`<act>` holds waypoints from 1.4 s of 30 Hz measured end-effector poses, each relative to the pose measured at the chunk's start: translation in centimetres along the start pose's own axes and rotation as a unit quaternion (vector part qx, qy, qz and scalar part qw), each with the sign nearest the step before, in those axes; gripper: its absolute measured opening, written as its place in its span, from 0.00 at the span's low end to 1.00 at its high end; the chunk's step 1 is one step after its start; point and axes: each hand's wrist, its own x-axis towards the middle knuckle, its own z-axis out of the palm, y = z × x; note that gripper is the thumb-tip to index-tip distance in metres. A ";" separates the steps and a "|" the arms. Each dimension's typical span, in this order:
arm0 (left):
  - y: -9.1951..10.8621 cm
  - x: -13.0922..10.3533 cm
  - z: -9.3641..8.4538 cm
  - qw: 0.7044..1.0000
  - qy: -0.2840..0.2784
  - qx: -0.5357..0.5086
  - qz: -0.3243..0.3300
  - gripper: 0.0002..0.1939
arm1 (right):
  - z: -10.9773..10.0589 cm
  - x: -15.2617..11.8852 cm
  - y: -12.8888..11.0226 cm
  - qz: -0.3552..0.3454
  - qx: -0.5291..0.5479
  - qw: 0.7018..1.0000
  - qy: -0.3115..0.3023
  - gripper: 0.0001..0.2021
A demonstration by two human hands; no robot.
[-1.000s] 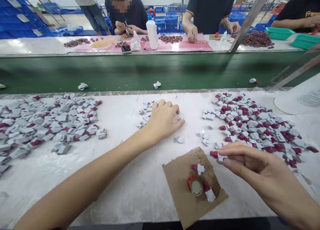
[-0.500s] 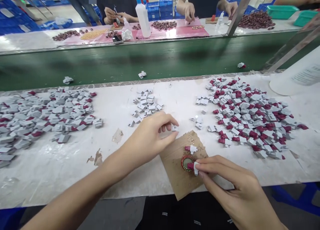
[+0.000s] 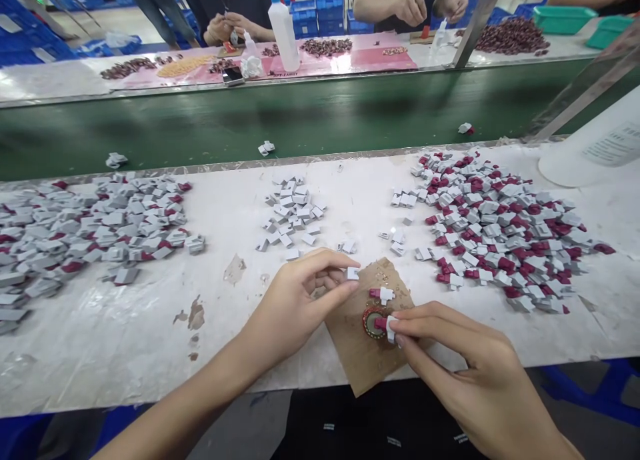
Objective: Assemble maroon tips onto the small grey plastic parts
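Note:
Between thumb and forefinger, my left hand (image 3: 305,297) pinches a small light-grey plastic block (image 3: 353,273) above the top edge of a brown cardboard piece (image 3: 357,367). My right hand (image 3: 460,353) grips the grey end of a grey-and-maroon plastic part (image 3: 391,328). Its maroon end is over a red-rimmed bottle cap (image 3: 373,337) on the cardboard; whether it touches the contents I cannot tell. Another grey-and-maroon part (image 3: 383,295) lies on the cardboard just beyond the cap. A small heap of grey blocks (image 3: 293,207) sits beyond my left hand.
Heaps of grey-and-maroon parts lie at left (image 3: 115,213) and right (image 3: 500,233). A large white bottle (image 3: 595,140) stands at the right. Beyond, a green conveyor belt (image 3: 200,127) carries a few parts. Co-workers sit across it, near a glue bottle (image 3: 284,37).
My left hand has drawn back toward me, bringing the grey block closer to the cardboard. My right hand stays almost still over the cap. Parts on the belt have shifted left.

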 end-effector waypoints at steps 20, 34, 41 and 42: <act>2.9 2.4 3.2 0.957 -0.119 -0.257 -0.067 0.07 | -0.8 3.2 1.1 0.168 0.295 0.931 0.133 0.08; 2.3 3.2 2.7 0.979 -0.102 -0.175 -0.011 0.04 | -2.0 4.9 1.2 0.116 0.189 0.974 0.042 0.05; 2.7 7.6 0.9 0.989 -0.057 -0.090 0.101 0.05 | -2.9 10.0 1.7 0.088 0.138 0.987 0.013 0.07; 2.7 8.3 0.7 0.988 -0.039 -0.082 0.127 0.06 | -3.2 11.2 1.8 0.068 0.112 0.991 0.017 0.09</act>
